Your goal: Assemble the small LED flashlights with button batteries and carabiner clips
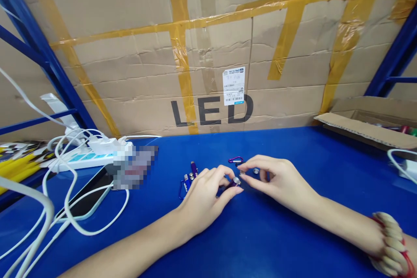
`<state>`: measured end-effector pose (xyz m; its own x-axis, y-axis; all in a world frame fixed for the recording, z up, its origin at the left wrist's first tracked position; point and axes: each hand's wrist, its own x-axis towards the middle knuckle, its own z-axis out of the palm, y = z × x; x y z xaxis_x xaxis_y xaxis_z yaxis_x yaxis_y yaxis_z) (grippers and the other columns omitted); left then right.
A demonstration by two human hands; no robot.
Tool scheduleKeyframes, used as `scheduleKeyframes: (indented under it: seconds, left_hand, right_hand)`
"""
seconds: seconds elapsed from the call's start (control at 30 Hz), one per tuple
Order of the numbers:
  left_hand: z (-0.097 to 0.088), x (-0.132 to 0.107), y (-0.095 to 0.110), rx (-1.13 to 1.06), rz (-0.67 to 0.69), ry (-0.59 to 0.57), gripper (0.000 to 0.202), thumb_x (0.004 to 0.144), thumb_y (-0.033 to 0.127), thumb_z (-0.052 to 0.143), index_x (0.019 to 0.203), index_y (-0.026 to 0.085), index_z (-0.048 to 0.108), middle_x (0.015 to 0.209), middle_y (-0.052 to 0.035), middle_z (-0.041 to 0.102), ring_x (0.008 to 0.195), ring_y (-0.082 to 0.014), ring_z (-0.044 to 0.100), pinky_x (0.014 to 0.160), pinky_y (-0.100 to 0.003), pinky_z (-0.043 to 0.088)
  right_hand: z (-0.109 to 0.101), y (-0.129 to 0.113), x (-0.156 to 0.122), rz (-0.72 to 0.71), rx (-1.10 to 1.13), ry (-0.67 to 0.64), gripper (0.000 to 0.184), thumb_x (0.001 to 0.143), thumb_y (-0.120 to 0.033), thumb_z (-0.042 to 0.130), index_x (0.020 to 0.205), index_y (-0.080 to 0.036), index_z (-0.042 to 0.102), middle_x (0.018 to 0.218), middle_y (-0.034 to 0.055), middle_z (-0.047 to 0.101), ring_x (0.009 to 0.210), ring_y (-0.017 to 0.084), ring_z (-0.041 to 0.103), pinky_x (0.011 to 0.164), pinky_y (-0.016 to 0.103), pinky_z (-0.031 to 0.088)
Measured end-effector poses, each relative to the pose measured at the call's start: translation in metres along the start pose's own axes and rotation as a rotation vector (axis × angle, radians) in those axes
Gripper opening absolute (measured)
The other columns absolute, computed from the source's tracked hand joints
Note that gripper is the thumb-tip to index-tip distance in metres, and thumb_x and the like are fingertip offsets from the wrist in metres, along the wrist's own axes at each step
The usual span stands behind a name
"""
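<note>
- The small flashlight (235,181), dark-bodied with a silvery head, sits low over the blue table (293,234) near the middle of the scene, between the two hands.
- The left hand (205,197) pinches it between thumb and forefinger, with the other fingers curled in and the wrist resting on the table.
- The right hand (276,180) comes in from the right. Its thumb and forefinger are drawn close together just right of the flashlight's head. I cannot tell whether they grip anything or touch the head.
- A small silvery piece (256,170) shows in the gap behind the right forefinger. Whether it is held or lying on the table is unclear.
- A purple carabiner (235,160) lies just beyond the fingertips, on the far side.
- Just left of the left hand lie more small flashlights (190,173) in a loose cluster, with a blue carabiner (181,189) at their near end.
- A bead bracelet (389,243) circles the right wrist at the near right edge.
- Further left, a phone (86,197) lies flat with a white cable (97,228) looped about it.
- Beyond the phone sits a white power strip (86,159) with plugs in it.
- Yellow items (16,167) lie at the far left edge.
- A large taped cardboard box (130,74) printed "LED" stands along the far edge of the table, bearing a white label (233,85).
- An open carton (365,128) sits at the far right.
</note>
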<state>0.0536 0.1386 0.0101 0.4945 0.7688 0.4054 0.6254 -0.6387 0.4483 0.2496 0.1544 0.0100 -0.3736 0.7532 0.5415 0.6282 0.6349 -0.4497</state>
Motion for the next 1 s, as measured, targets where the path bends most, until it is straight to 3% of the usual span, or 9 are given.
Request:
scheduleKeyframes:
  seconds: [0.07,0.17,0.27,0.4,0.53,0.67,0.73,0.87,1.0]
  left_hand:
    - [0.000,0.000,0.000,0.001,0.011,0.002,0.009,0.088,0.027,0.055,0.090,0.023,0.047,0.068,0.0061,0.063,0.067,-0.0151,0.056,0.069,-0.027,0.038]
    - [0.000,-0.001,0.000,-0.005,0.039,-0.004,0.009,0.087,0.027,0.055,0.089,0.022,0.048,0.078,0.0044,0.064,0.073,-0.0152,0.057,0.071,-0.026,0.039]
    - [-0.001,-0.001,0.001,-0.008,0.069,-0.022,0.006,0.088,0.026,0.054,0.090,0.022,0.048,0.081,0.0039,0.064,0.074,-0.0151,0.056,0.071,-0.026,0.038]
    - [-0.001,-0.002,0.001,-0.031,0.083,-0.031,0.005,0.090,0.025,0.052,0.091,0.023,0.047,0.081,0.0043,0.065,0.074,-0.0153,0.055,0.070,-0.025,0.037]
    - [0.001,-0.002,0.001,-0.069,0.049,-0.039,0.008,0.089,0.025,0.052,0.091,0.024,0.045,0.075,0.0063,0.066,0.073,-0.0155,0.055,0.072,-0.026,0.035]
    - [0.002,-0.002,-0.001,-0.127,-0.017,-0.046,0.008,0.090,0.028,0.050,0.091,0.024,0.043,0.068,0.0077,0.063,0.068,-0.0154,0.055,0.072,-0.027,0.035]
    - [0.003,-0.001,-0.002,-0.151,-0.048,-0.053,0.007,0.090,0.029,0.048,0.091,0.025,0.043,0.070,0.0071,0.064,0.069,-0.0161,0.056,0.073,-0.028,0.035]
    - [0.003,-0.001,-0.002,-0.190,-0.080,-0.035,0.006,0.090,0.029,0.048,0.090,0.025,0.044,0.072,0.0055,0.065,0.075,-0.0183,0.057,0.076,-0.030,0.037]
    - [0.002,-0.002,0.001,-0.257,-0.119,-0.036,0.005,0.089,0.029,0.046,0.090,0.025,0.043,0.074,0.0031,0.066,0.079,-0.0199,0.059,0.077,-0.032,0.039]
  right_hand:
    - [-0.004,-0.006,-0.001,-0.071,0.066,0.109,0.013,0.079,-0.027,0.060,0.085,-0.020,0.070,0.087,0.0039,0.068,0.044,0.006,0.046,0.046,0.021,0.042]
    - [-0.008,-0.013,-0.004,-0.205,0.144,0.172,0.009,0.080,-0.024,0.062,0.080,-0.021,0.070,0.086,0.0042,0.068,0.045,0.005,0.048,0.043,0.019,0.043]
    - [-0.007,-0.016,-0.006,-0.323,0.187,0.145,0.008,0.078,-0.018,0.064,0.080,-0.019,0.071,0.082,0.0044,0.069,0.053,0.008,0.057,0.043,0.017,0.044]
    - [-0.003,-0.014,-0.006,-0.371,0.227,0.086,0.008,0.078,-0.015,0.065,0.081,-0.016,0.072,0.080,0.0049,0.069,0.066,0.011,0.064,0.056,0.018,0.051]
    - [-0.011,-0.011,0.000,-0.322,0.186,0.071,0.011,0.080,-0.023,0.063,0.081,-0.017,0.072,0.082,0.0049,0.069,0.062,0.010,0.061,0.054,0.018,0.048]
    - [-0.030,-0.001,0.011,-0.087,-0.039,0.083,0.018,0.082,-0.035,0.059,0.086,-0.022,0.071,0.077,0.0003,0.068,0.050,0.008,0.052,0.049,0.021,0.040]
    - [-0.038,0.006,0.016,0.009,-0.158,-0.059,0.022,0.078,-0.045,0.061,0.078,-0.024,0.070,0.074,-0.0016,0.067,0.051,0.009,0.053,0.051,0.022,0.038]
    - [-0.048,0.020,0.021,0.154,-0.255,-0.264,0.031,0.072,-0.052,0.064,0.086,-0.024,0.066,0.084,-0.0007,0.066,0.064,0.014,0.059,0.052,0.022,0.038]
    - [-0.060,0.035,0.021,0.224,-0.055,-0.542,0.047,0.060,-0.050,0.074,0.095,-0.021,0.063,0.086,0.0017,0.066,0.068,0.015,0.059,0.056,0.023,0.044]
